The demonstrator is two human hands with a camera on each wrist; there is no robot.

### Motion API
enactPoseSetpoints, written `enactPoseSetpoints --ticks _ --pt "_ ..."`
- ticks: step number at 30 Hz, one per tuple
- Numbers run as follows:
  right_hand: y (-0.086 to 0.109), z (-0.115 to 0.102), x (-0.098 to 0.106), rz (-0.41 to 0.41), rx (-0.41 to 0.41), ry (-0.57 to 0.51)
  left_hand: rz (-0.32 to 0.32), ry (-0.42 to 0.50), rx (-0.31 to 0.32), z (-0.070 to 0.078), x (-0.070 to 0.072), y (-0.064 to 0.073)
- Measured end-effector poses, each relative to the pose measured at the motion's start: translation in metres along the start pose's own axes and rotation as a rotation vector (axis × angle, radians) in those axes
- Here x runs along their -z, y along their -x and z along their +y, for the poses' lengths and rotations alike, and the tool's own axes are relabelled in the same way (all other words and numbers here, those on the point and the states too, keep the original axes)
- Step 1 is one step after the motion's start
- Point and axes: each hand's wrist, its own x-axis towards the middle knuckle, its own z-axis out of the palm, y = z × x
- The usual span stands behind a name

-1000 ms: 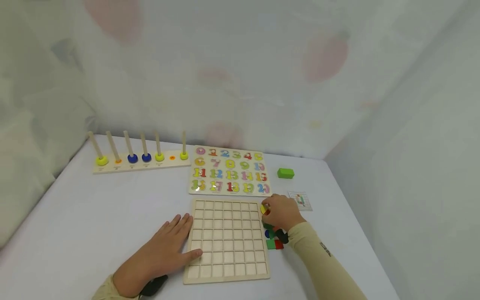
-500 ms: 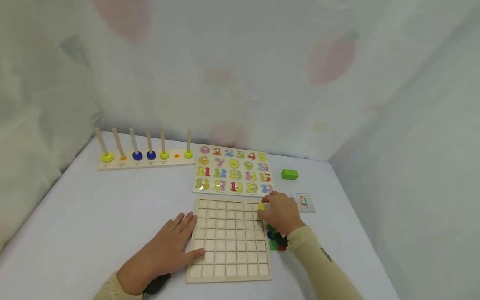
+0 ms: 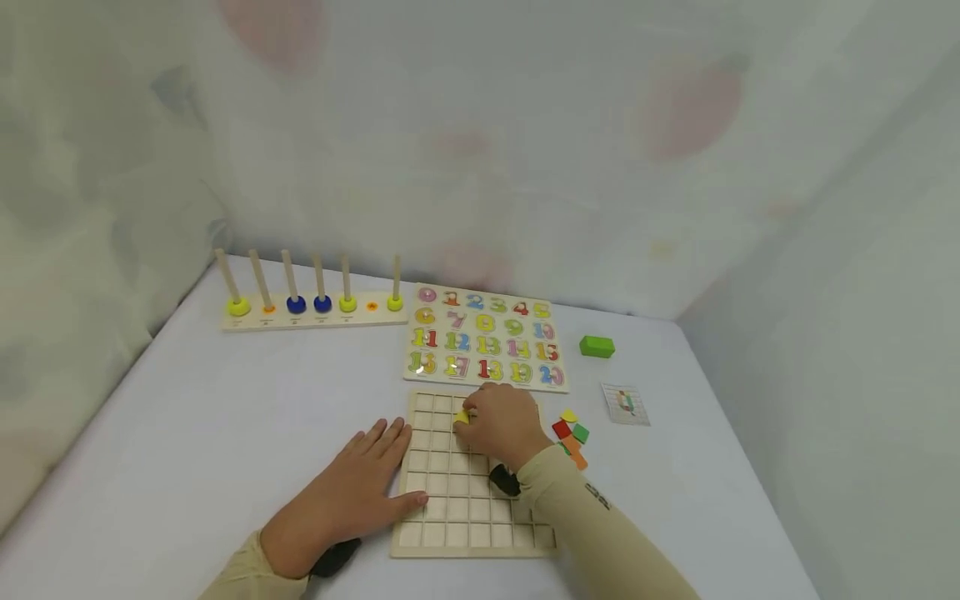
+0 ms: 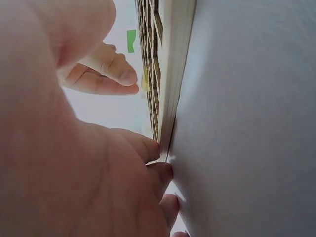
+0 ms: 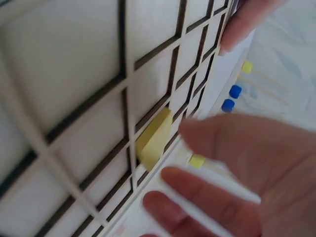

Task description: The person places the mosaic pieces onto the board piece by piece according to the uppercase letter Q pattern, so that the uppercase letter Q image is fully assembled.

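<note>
My right hand [image 3: 504,423] is over the upper part of the wooden grid board [image 3: 472,552]. Its thumb and fingertips are at a small yellow piece [image 3: 462,417] and pinch it. In the right wrist view the yellow piece [image 5: 154,139] leans in one of the board's square cells, its far side hidden. My left hand [image 3: 352,492] lies flat with fingers spread at the board's left edge. Its thumb rests across that edge; in the left wrist view the fingertips touch the board's side [image 4: 170,84].
Loose coloured pieces, including a red square [image 3: 562,429], lie right of the board. A pattern card [image 3: 626,405] and a green block [image 3: 597,347] are farther right. Behind stand a number puzzle [image 3: 487,333] and a peg stacker [image 3: 315,321] with yellow and blue rings.
My right hand has carried the yellow piece left from the loose pieces to a cell in the board's upper left part. The left hand has stayed at the board's edge. The view has shifted slightly.
</note>
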Motion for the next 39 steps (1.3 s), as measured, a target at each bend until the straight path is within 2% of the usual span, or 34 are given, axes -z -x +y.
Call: enactPoseSetpoints --ticks 5,9,14,17,20,23,25,28,33,39 --pt "0.009 0.012 0.002 0.057 0.099 -0.019 -0.017 -0.013 -0.022 0.007 0.0 -0.009" --pt "0.013 0.02 0.002 0.033 0.099 -0.042 -0.022 -0.02 -0.027 0.009 -0.001 -0.014" --pt "0.02 0.044 0.007 -0.015 -0.041 -0.137 -0.024 -0.048 0.001 0.004 -0.007 -0.015" --pt "0.029 0.072 0.007 0.01 -0.167 -0.17 -0.012 -0.065 0.004 -0.001 -0.009 -0.013" --pt "0.041 0.101 0.003 0.022 -0.254 -0.177 -0.003 -0.067 0.004 -0.004 -0.01 -0.011" --pt "0.054 0.122 -0.002 -0.009 -0.291 -0.2 -0.004 -0.056 0.005 -0.005 -0.009 -0.01" --pt "0.062 0.131 -0.004 -0.041 -0.284 -0.211 -0.004 -0.057 -0.002 -0.005 -0.01 -0.011" --pt "0.069 0.136 -0.008 -0.072 -0.249 -0.212 0.003 -0.064 -0.007 -0.007 -0.009 -0.01" --pt "0.069 0.134 -0.012 -0.047 -0.198 -0.148 0.017 -0.063 -0.01 -0.009 -0.009 -0.007" --pt "0.064 0.13 -0.012 -0.078 -0.266 -0.093 0.021 -0.064 -0.026 -0.007 -0.011 -0.009"
